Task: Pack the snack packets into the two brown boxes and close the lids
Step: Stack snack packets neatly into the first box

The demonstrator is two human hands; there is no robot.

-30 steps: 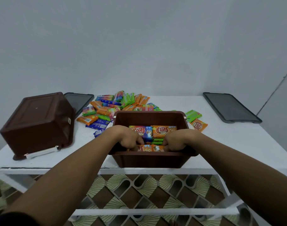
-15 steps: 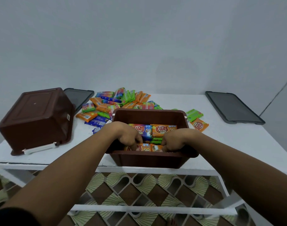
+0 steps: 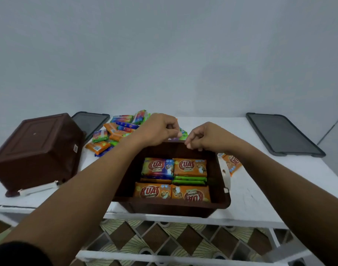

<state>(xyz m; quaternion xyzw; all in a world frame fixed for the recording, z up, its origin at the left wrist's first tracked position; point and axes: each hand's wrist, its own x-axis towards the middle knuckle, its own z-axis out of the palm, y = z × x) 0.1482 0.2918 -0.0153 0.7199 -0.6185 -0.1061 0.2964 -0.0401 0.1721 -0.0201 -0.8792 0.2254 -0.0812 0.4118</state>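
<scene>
An open brown box [image 3: 172,204] stands at the table's front edge, with orange, blue and green snack packets [image 3: 190,167] laid flat inside in layers. My left hand [image 3: 158,129] hovers over the box's far rim with its fingers curled; a green packet edge shows at its fingertips, and whether it grips it I cannot tell. My right hand [image 3: 204,137] is beside it over the same rim, loosely curled and holding nothing. A pile of loose packets [image 3: 114,131] lies behind the box, partly hidden by my hands. A second brown box [image 3: 39,148] lies overturned at the left.
Two dark grey lids lie flat on the white table [image 3: 270,189]: one [image 3: 89,123] behind the overturned box, one [image 3: 279,133] at the far right. An orange packet [image 3: 232,164] lies right of the open box. A wall stands close behind.
Both hands have come up out of the near part of the open box and moved to its far rim, toward the pile. The packets inside are now uncovered.
</scene>
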